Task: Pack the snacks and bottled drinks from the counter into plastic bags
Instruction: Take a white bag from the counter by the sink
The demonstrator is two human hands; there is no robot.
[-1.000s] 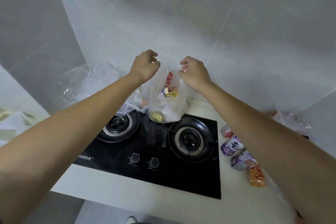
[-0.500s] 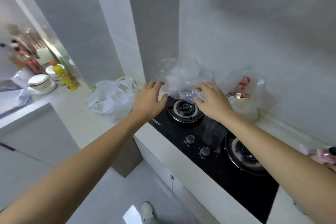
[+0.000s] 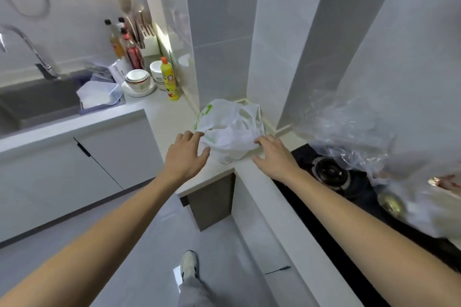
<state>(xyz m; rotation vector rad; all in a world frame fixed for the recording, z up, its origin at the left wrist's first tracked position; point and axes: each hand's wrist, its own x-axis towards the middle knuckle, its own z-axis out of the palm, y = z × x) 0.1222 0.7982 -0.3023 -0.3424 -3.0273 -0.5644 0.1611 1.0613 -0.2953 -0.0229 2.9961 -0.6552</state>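
A crumpled white plastic bag (image 3: 230, 129) with green print lies on the counter corner against the tiled wall. My left hand (image 3: 185, 154) is spread open at the bag's left edge, fingertips touching it. My right hand (image 3: 273, 154) is open at the bag's right side, fingers just at its lower edge. Far right, a clear plastic bag (image 3: 349, 132) drapes over the stove, and a filled clear bag (image 3: 424, 197) with snacks sits blurred on the hob.
The black gas stove (image 3: 331, 172) lies to the right of the hands. Left along the counter stand a yellow detergent bottle (image 3: 169, 80), stacked bowls (image 3: 138, 80), sauce bottles (image 3: 129, 45) and a sink (image 3: 37, 102) with a tap. Floor and my shoe (image 3: 189, 264) show below.
My view swung left from the stove to the counter corner. Both hands let go of the filled bag and moved left, past the clear bag, to the white bag.
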